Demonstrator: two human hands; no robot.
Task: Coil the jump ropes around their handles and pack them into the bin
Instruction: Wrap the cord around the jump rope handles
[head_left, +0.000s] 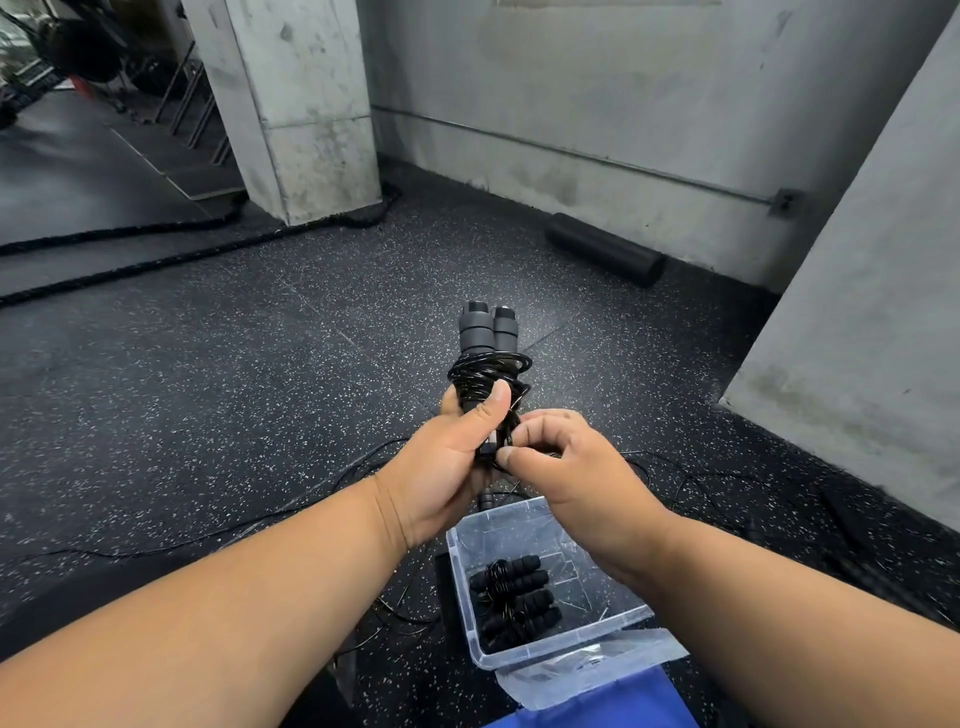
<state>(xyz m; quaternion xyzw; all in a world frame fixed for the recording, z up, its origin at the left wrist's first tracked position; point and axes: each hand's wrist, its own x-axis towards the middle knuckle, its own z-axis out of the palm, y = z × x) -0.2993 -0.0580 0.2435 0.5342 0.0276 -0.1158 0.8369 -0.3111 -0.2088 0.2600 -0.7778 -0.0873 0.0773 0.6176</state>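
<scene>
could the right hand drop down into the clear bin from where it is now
Probably yes. The right hand pinches the rope at the handles just above the clear bin, which is open-topped. The coiled ropes fill only its left part, but the hand is busy.

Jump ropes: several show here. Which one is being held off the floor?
The jump rope coiled round its paired grey handles, gripped by the left hand. The other coiled ropes lie in the clear bin.

Speckled black rubber floor (208, 364), stained concrete walls (623, 78), a pillar (291, 104), perhaps gym racks behind.
</scene>
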